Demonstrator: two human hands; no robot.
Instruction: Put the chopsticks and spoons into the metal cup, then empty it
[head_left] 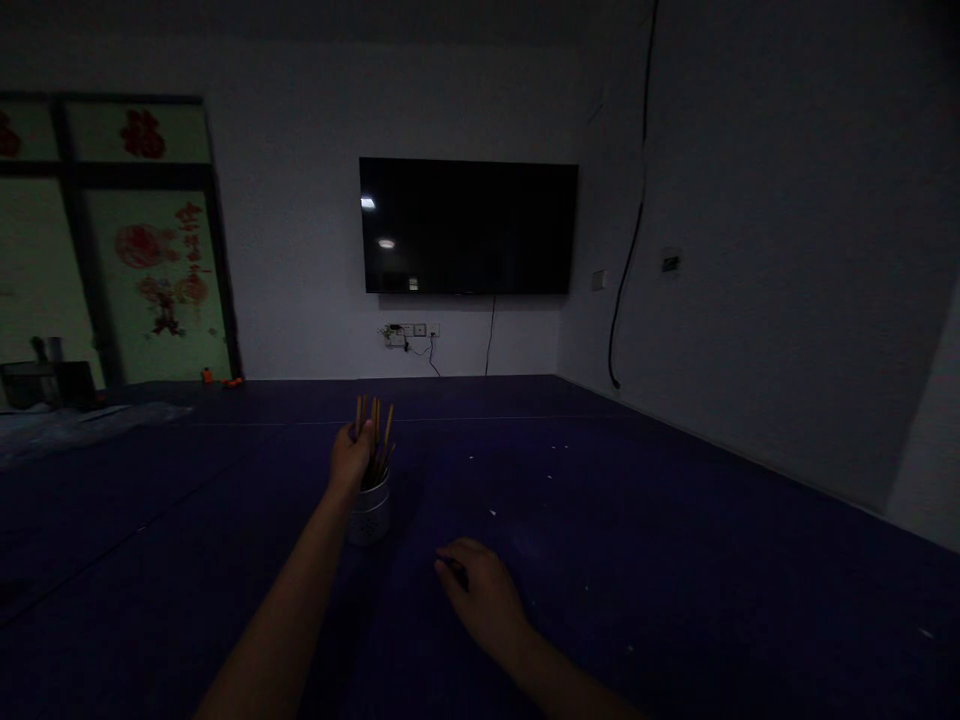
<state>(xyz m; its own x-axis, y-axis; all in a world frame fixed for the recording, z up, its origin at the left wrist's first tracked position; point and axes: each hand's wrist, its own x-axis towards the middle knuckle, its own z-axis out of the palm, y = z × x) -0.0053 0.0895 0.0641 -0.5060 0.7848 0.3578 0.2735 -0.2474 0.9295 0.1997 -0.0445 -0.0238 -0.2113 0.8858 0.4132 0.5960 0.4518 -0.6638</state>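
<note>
Several slender wooden sticks (388,425), straight and yellow-brown, stand in a bunch in a pale cylindrical holder (370,513). Holder: rounded wall, banded near the rim, with a darker pattern lower down; material uncertain in the dim light. It stands upright on a flat, dark blue-violet surface (660,520) crossed by thin straight seams. Small white flecks (493,513), irregular in outline, lie scattered to the right of the holder. Far end: smooth black rectangular screen (469,228) on a matte pale wall (292,230); crumpled, glossy clear sheeting (90,428) at far left.

Left hand (349,458): forearm extended forward and slanting inward, wrist level with the holder's upper part. Fingers drawn in around the upper lengths of some sticks, thumb on the right side; other sticks lean free to the right, lower ends inside the holder.

Right hand (484,592): nearer the body, to the right of the holder and apart from it, back upward, forearm entering from lower right. Fingers curled, narrow dark gap beside the thumb; cannot tell whether the tips meet or pinch anything.
</note>
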